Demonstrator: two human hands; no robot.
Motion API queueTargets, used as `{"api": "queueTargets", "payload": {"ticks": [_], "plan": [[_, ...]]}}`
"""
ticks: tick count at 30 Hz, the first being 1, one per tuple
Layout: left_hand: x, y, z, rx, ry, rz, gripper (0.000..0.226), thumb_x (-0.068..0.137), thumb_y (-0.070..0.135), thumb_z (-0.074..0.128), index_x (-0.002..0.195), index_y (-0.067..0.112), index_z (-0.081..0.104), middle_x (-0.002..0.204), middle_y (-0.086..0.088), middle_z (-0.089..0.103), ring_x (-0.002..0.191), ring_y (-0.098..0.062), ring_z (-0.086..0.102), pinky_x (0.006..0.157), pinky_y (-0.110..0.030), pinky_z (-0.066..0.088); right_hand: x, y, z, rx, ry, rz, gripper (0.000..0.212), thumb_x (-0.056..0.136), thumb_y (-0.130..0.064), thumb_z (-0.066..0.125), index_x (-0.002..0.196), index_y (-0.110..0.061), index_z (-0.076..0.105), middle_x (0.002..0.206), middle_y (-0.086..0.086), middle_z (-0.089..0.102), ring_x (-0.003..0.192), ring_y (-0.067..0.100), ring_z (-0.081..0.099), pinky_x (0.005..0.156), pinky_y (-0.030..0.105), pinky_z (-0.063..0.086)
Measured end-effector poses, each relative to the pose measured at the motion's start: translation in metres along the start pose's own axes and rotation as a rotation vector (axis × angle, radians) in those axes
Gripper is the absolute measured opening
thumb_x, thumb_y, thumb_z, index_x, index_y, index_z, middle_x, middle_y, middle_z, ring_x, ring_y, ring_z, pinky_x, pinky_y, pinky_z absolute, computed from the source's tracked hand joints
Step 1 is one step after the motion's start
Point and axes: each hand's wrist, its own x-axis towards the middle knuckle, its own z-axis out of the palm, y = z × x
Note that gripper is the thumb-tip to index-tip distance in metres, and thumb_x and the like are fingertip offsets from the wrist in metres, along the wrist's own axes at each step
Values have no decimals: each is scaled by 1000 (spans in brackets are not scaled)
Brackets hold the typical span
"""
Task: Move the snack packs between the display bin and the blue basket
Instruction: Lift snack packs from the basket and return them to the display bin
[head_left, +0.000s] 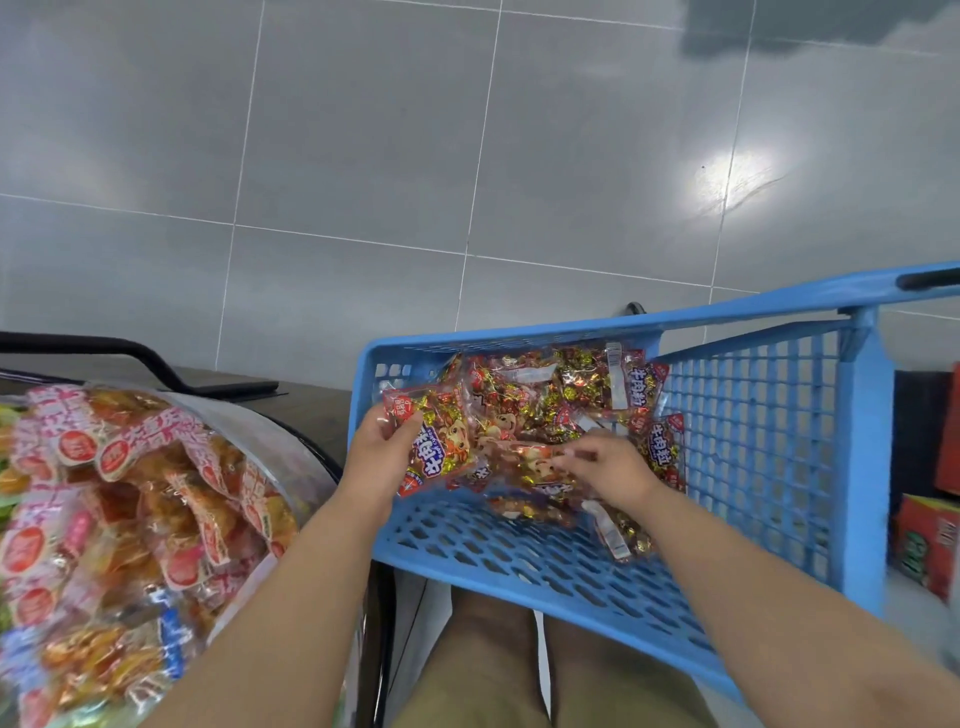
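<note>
The left hand grips a snack pack between thumb and fingers; the right hand pinches another pack at its fingertips, inside the blue basket over grey floor tiles.

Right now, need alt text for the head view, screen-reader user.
A person's left hand grips a red-and-gold clear plastic snack pack inside a blue plastic lattice basket, while the right hand reaches into the pile of similar packs there. At left, a clear round display bin holds orange snack packs, above a grey tiled floor.
</note>
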Motion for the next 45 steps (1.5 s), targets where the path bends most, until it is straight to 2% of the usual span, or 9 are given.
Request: {"api": "queueTargets", "payload": {"ticks": [8,13,18,22,25,32,38,42,45], "plan": [[-3,6,23,42,-152,-70,31,93,28,60,124,28,57,121,-3,66,108,-24,64,93,-48,52,-13,-40,-51,661,-76,86,23,89,-21,60,110,-13,63,100,3,72,92,18,69,79,30,56],[-19,17,42,64,-275,-54,101,54,82,63,140,33,43,143,8,46,126,-17,46,105,-52,40,-2,-72,-14,659,-97,-22,8,88,-23,63,90,-16,65,74,-7,72,67,9,68,56,22,53],[-10,5,26,93,-177,-13,82,59,43,88,131,27,53,131,-2,59,120,-23,56,99,-47,48,8,-70,8,611,109,11,15,96,-30,50,89,-24,61,83,-3,66,81,16,63,70,28,52],[-2,-3,16,133,54,99,39,77,31,78,111,36,61,110,19,61,102,6,60,76,-11,49,2,-26,27,-38,-221,75,36,88,-14,57,122,-20,49,115,-3,53,103,16,52,78,23,45],[-2,-8,13,201,109,84,47,79,32,77,120,21,58,113,13,60,97,-4,58,82,-24,47,2,-8,51,-443,-387,59,68,83,-23,65,143,-23,34,137,6,46,118,23,49,90,25,43],[-12,-21,2,139,25,53,23,80,29,76,100,32,65,88,17,72,79,0,68,63,-19,52,14,0,64,-632,-357,41,47,97,-31,49,142,-22,40,143,7,45,125,25,46,100,30,40],[-32,-13,-10,96,8,36,28,82,26,74,108,27,64,104,0,72,94,-20,69,85,-40,55,-2,-15,24,-379,-273,85,51,95,-38,53,139,-16,44,141,7,47,121,25,49,95,30,40],[-57,-4,-17,83,47,122,17,80,31,75,94,31,66,96,6,73,87,-13,70,75,-31,54,-39,-44,-12,200,-119,139,67,88,-38,63,145,-18,34,151,3,32,131,25,39,91,25,39],[-83,5,-22,-9,51,141,17,79,30,76,93,27,66,97,0,74,86,-18,72,77,-33,55,-74,-73,-28,544,-152,117,57,86,-25,66,136,-17,41,142,-4,36,116,14,45,58,16,53]]}}
